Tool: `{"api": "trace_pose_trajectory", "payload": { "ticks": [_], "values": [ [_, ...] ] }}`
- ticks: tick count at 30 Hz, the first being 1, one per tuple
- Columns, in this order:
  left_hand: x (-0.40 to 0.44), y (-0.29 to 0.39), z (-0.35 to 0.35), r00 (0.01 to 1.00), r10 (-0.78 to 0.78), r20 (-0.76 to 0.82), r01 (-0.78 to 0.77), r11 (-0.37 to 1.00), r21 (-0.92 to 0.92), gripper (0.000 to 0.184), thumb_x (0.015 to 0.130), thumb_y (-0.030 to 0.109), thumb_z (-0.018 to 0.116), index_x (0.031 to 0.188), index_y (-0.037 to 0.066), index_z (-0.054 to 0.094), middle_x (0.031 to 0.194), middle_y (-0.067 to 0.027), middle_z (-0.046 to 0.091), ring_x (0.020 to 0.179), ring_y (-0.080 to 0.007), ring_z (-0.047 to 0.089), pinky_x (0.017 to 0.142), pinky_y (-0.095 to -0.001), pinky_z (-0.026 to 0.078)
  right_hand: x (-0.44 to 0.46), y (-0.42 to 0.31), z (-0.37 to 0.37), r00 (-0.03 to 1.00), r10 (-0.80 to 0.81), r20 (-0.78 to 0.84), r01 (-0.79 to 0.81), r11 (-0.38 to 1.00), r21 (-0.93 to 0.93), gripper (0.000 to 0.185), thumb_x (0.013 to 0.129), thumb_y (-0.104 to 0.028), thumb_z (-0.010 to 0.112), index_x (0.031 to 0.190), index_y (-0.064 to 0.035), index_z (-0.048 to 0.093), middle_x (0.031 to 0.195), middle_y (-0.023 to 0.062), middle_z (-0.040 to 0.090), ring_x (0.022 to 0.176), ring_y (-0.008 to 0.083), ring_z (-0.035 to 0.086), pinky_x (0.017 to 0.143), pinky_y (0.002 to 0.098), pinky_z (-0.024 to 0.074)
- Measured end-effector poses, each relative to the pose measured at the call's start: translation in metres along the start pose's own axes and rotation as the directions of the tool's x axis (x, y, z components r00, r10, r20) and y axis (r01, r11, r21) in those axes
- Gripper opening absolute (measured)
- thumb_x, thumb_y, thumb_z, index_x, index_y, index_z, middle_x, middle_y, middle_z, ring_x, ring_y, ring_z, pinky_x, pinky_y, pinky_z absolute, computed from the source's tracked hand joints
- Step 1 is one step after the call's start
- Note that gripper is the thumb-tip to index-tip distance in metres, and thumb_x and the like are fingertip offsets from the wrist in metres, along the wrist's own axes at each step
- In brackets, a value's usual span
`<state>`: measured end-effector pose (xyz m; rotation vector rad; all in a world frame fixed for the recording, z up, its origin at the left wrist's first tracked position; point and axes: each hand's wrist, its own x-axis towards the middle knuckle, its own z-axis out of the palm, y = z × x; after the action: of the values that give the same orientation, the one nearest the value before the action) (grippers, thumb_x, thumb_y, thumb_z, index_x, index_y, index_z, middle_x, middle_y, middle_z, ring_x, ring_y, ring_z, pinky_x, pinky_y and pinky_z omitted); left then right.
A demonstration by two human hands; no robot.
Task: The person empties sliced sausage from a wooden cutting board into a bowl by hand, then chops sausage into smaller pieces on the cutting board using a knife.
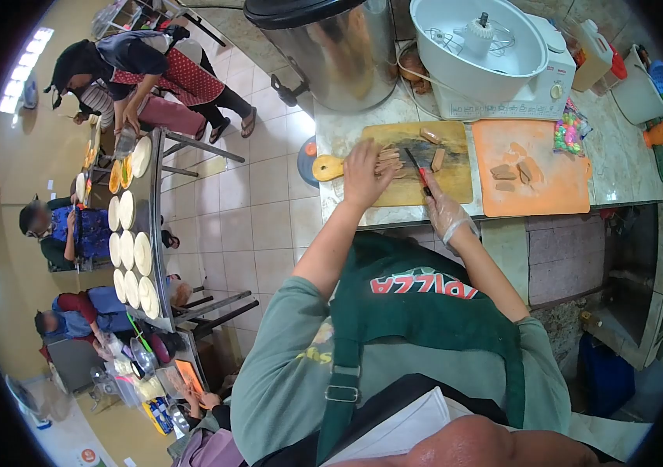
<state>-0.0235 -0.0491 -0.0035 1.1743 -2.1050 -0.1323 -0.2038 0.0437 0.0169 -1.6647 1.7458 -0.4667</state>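
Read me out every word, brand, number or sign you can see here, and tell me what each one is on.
"PIZZA": on the dark green apron, partly distorted by folds.
Too small to read: the markings along the base of the white mixer.
Too blurred to read: the print on the colourful packet and the blue and yellow box.
I can make out no numbers.

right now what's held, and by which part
A knife, by its handle, in the right hand; whether the left hand grips the meat strips is unclear.
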Motion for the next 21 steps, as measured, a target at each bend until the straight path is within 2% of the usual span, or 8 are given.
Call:
{"api": "trace_pose_trajectory", "payload": {
  "ticks": [2, 3, 5, 8, 11, 13, 16, 21],
  "values": [
    [0.010, 0.006, -0.005, 0.995, -0.057, 0.076, 0.049, 0.993, 0.108, 0.051, 0.067, 0.028, 0.065, 0.110, 0.005, 0.050, 0.114, -0.0185, 0.048, 0.106, -0.0328, 0.044, 0.090, -0.0395, 0.034, 0.000, -0.001, 0.001, 1.000, 0.013, 0.019, -0.013, 1.000, -0.020, 0.054, 0.086, -0.015, 0.037, 0.134, -0.0203, 0.014, 0.081, 0.0288, 0.055, 0.075, 0.0432, 0.054, 0.066, 0.0493, 0.0403],
    [0.009, 0.003, -0.004, 0.995, -0.059, 0.075, 0.051, 0.993, 0.108, 0.051, 0.067, 0.028, 0.065, 0.110, 0.005, 0.050, 0.114, -0.0185, 0.048, 0.106, -0.0328, 0.044, 0.090, -0.0395, 0.034, 0.000, 0.000, 0.002, 0.999, 0.008, 0.031, -0.008, 1.000, -0.024, 0.054, 0.086, -0.015, 0.037, 0.134, -0.0204, 0.013, 0.080, 0.0285, 0.055, 0.075, 0.0430, 0.054, 0.065, 0.0494, 0.0403],
    [0.005, -0.004, -0.002, 0.940, 0.007, 0.340, -0.008, 1.000, 0.000, 0.063, 0.066, 0.029, 0.067, 0.119, 0.004, 0.044, 0.121, -0.0192, 0.043, 0.112, -0.0346, 0.040, 0.095, -0.0391, 0.031, -0.001, 0.001, 0.004, 0.999, 0.001, 0.043, 0.000, 1.000, -0.029, 0.054, 0.086, -0.016, 0.037, 0.134, -0.0205, 0.013, 0.079, 0.0282, 0.055, 0.074, 0.0428, 0.054, 0.065, 0.0495, 0.0403],
    [-0.001, -0.003, 0.002, 0.933, -0.013, 0.360, 0.084, 0.980, -0.181, 0.064, 0.066, 0.026, 0.068, 0.120, 0.003, 0.043, 0.124, -0.0188, 0.041, 0.113, -0.0343, 0.039, 0.095, -0.0379, 0.032, 0.000, 0.003, 0.007, 0.998, -0.042, 0.045, 0.043, 0.999, -0.019, 0.054, 0.086, -0.016, 0.037, 0.135, -0.0210, 0.012, 0.078, 0.0274, 0.056, 0.074, 0.0422, 0.055, 0.066, 0.0490, 0.0405],
    [-0.007, -0.001, 0.005, 0.908, -0.041, 0.417, 0.139, 0.968, -0.209, 0.065, 0.066, 0.024, 0.068, 0.121, 0.003, 0.041, 0.127, -0.0187, 0.038, 0.115, -0.0335, 0.038, 0.095, -0.0367, 0.031, 0.004, -0.007, 0.002, 1.000, 0.008, -0.013, -0.008, 1.000, -0.013, 0.054, 0.087, -0.017, 0.037, 0.135, -0.0220, 0.013, 0.079, 0.0267, 0.056, 0.075, 0.0416, 0.055, 0.068, 0.0481, 0.0410],
    [-0.008, 0.002, 0.007, 0.922, -0.045, 0.384, 0.128, 0.972, -0.195, 0.064, 0.066, 0.024, 0.068, 0.121, 0.004, 0.041, 0.126, -0.0177, 0.039, 0.114, -0.0333, 0.038, 0.094, -0.0366, 0.033, 0.008, -0.020, -0.008, 0.992, 0.079, 0.098, -0.070, 0.993, -0.095, 0.052, 0.086, -0.017, 0.038, 0.134, -0.0190, 0.017, 0.084, 0.0283, 0.055, 0.077, 0.0426, 0.054, 0.069, 0.0480, 0.0408],
    [-0.006, 0.008, 0.001, 0.942, -0.079, 0.325, 0.150, 0.968, -0.200, 0.064, 0.066, 0.024, 0.068, 0.122, 0.004, 0.041, 0.126, -0.0168, 0.039, 0.113, -0.0335, 0.040, 0.093, -0.0366, 0.034, 0.011, -0.023, -0.004, 0.986, 0.065, 0.150, -0.029, 0.973, -0.230, 0.053, 0.086, -0.018, 0.038, 0.135, -0.0207, 0.016, 0.079, 0.0272, 0.056, 0.074, 0.0417, 0.055, 0.067, 0.0485, 0.0409],
    [-0.008, 0.005, -0.007, 0.946, -0.168, 0.279, 0.225, 0.957, -0.186, 0.064, 0.066, 0.022, 0.068, 0.121, 0.004, 0.042, 0.124, -0.0172, 0.041, 0.110, -0.0335, 0.042, 0.092, -0.0365, 0.035, 0.000, -0.015, -0.004, 0.989, 0.097, 0.110, -0.077, 0.981, -0.177, 0.053, 0.087, -0.018, 0.038, 0.135, -0.0220, 0.016, 0.078, 0.0272, 0.056, 0.073, 0.0408, 0.055, 0.066, 0.0479, 0.0413]
  ]
}}
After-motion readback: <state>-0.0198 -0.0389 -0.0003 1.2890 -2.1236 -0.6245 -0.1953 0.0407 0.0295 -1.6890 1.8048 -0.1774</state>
